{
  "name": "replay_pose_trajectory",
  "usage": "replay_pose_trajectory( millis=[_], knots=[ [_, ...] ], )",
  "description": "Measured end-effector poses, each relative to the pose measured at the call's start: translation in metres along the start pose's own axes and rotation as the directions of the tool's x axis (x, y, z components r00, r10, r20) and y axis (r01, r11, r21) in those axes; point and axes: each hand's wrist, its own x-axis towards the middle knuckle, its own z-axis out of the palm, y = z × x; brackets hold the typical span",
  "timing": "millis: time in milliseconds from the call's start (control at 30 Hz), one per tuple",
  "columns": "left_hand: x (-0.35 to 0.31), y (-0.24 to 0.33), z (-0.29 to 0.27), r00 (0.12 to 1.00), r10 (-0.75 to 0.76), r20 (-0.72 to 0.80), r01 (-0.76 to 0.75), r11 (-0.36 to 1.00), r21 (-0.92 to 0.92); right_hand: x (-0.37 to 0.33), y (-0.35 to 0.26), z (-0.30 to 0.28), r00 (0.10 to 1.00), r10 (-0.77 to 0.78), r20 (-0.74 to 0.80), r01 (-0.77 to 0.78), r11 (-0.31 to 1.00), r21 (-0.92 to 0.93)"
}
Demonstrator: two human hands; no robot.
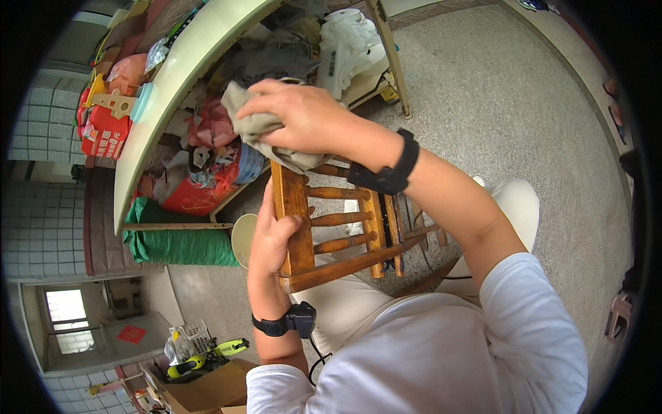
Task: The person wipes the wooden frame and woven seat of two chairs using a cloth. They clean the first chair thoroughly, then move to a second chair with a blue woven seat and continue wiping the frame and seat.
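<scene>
A small brown wooden chair (295,234) with turned spindles lies tilted over my lap, its back's top rail toward the left. My left hand (269,238) is closed around that rail, thumb on the upper face and fingers behind it. Bunched under my right hand (303,114) is a grey-beige cloth (256,127), gripped by bent fingers and touching the rail's far corner. The cloth covers that corner. The chair's seat and legs show only in part beyond the spindles.
Ahead stands a pale table (165,83) with bags and bundles stuffed beneath it. A green wrapped bundle (179,241) and a cream round bin (244,239) sit left of the chair. An open cardboard box (207,386) is at the lower left.
</scene>
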Motion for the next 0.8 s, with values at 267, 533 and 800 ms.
replay_pose_trajectory(
  millis=[267, 533, 800],
  knots=[
    [-0.006, -0.007, -0.014, 0.998, 0.044, -0.037, -0.043, 0.999, 0.021, -0.115, 0.044, 0.012, 0.918, 0.396, 0.019, -0.397, 0.916, 0.057],
    [-0.028, -0.023, -0.028, 0.997, 0.018, -0.075, -0.024, 0.997, -0.079, -0.115, 0.027, 0.006, 0.882, 0.427, 0.199, -0.445, 0.894, 0.050],
    [-0.027, -0.028, -0.030, 0.996, 0.044, -0.077, -0.052, 0.993, -0.102, -0.129, 0.036, 0.033, 0.875, 0.470, 0.121, -0.482, 0.870, 0.107]
  ],
)
